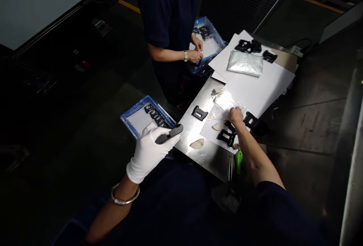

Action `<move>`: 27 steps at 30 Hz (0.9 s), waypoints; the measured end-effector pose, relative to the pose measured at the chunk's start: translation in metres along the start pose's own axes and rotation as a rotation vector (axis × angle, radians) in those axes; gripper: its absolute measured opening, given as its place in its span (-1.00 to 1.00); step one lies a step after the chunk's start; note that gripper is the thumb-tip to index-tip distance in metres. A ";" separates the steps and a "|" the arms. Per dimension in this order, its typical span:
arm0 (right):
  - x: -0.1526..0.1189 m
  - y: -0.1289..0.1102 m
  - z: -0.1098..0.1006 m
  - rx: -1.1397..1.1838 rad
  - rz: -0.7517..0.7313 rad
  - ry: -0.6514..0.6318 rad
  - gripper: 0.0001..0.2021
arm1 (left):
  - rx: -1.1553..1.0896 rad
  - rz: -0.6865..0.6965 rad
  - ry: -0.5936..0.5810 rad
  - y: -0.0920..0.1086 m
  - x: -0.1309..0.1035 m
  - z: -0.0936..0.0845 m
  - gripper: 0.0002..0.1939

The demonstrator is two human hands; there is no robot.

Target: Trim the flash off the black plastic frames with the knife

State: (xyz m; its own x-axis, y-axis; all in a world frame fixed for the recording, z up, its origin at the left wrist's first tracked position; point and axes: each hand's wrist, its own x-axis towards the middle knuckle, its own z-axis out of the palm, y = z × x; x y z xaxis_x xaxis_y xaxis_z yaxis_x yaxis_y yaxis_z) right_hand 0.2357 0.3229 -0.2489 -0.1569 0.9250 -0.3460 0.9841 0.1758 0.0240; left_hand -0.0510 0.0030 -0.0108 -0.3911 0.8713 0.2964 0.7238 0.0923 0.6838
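Observation:
My left hand [153,147], in a white glove, is closed around a black plastic part [169,134], held up in front of the table's near corner. My right hand [236,116] is bare, its fingers curled in a pinch at the edge of clear plastic bags [225,101] lying on the table. Just below that hand, several black plastic frames [226,137] rest on white paper, and another black frame [251,119] lies to its right. A single black frame [199,113] sits apart on the bare metal. Its fingertips are partly hidden by the hand itself.
The metal table [208,159] bears white sheets [255,91], a plastic-wrapped pack [245,63], beige scraps [197,143], tweezers [230,166] and a green-handled tool [239,161]. A blue crate [124,117] with black parts stands left. A co-worker's hands [197,52] work over another blue crate [217,36].

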 end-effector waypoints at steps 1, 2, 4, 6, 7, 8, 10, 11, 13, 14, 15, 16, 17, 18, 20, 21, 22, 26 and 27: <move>-0.001 -0.001 -0.001 0.006 0.006 0.004 -0.65 | 0.004 0.023 0.016 0.001 0.001 0.000 -0.85; -0.002 -0.002 -0.003 0.015 0.010 0.016 -0.64 | 0.008 0.048 0.032 0.003 0.001 -0.001 -0.85; -0.005 -0.003 -0.006 0.044 0.001 0.042 -0.61 | 0.008 0.088 0.055 0.005 0.003 -0.003 -0.84; -0.007 -0.002 -0.008 0.080 -0.008 0.060 -0.59 | -0.006 0.111 0.070 0.007 0.004 -0.004 -0.84; -0.008 -0.001 -0.009 0.098 -0.011 0.067 -0.59 | -0.010 0.110 0.072 0.008 0.004 -0.005 -0.84; -0.009 -0.001 -0.010 0.114 -0.012 0.075 -0.58 | -0.007 0.101 0.071 0.008 0.003 -0.005 -0.83; -0.011 0.001 -0.010 0.138 -0.008 0.097 -0.56 | 0.026 0.078 0.065 0.009 0.002 -0.006 -0.82; -0.012 0.001 -0.010 0.146 -0.004 0.106 -0.55 | 0.054 0.064 0.060 0.010 0.001 -0.006 -0.81; -0.012 0.001 -0.010 0.157 0.010 0.114 -0.54 | 0.107 0.040 0.052 0.012 0.000 -0.006 -0.79; -0.012 0.000 -0.009 0.160 0.017 0.111 -0.56 | 0.127 0.028 0.051 0.013 0.000 -0.006 -0.78; -0.012 0.000 -0.009 0.163 0.022 0.103 -0.58 | 0.140 0.015 0.048 0.015 0.000 -0.006 -0.78; -0.012 -0.001 -0.010 0.165 0.022 0.091 -0.60 | 0.145 0.000 0.044 0.017 0.001 -0.006 -0.78; -0.013 -0.001 -0.010 0.167 0.019 0.078 -0.62 | 0.140 -0.015 0.035 0.019 0.001 -0.007 -0.78; -0.013 -0.001 -0.011 0.169 0.012 0.063 -0.64 | 0.122 -0.033 0.015 0.021 0.002 -0.008 -0.78; -0.016 -0.001 -0.013 0.175 -0.001 0.050 -0.65 | 0.058 -0.088 -0.043 0.025 0.003 -0.011 -0.79; -0.018 -0.001 -0.014 0.180 -0.009 0.053 -0.64 | 0.023 -0.119 -0.067 0.027 0.004 -0.012 -0.80; -0.020 -0.001 -0.015 0.187 -0.018 0.062 -0.63 | -0.006 -0.146 -0.085 0.028 0.004 -0.013 -0.80; -0.031 0.000 -0.020 0.228 -0.056 0.117 -0.57 | -0.042 -0.184 -0.097 0.031 0.001 -0.015 -0.79; -0.034 0.001 -0.021 0.237 -0.056 0.132 -0.56 | -0.032 -0.172 -0.094 0.030 0.000 -0.015 -0.79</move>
State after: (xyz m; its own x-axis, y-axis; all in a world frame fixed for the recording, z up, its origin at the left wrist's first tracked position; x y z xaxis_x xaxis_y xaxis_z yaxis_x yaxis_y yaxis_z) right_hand 0.2403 0.2983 -0.2175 -0.2055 0.9547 -0.2153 0.9631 0.1582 -0.2176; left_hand -0.0374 -0.0011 0.0199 -0.4511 0.8856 0.1108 0.6318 0.2292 0.7404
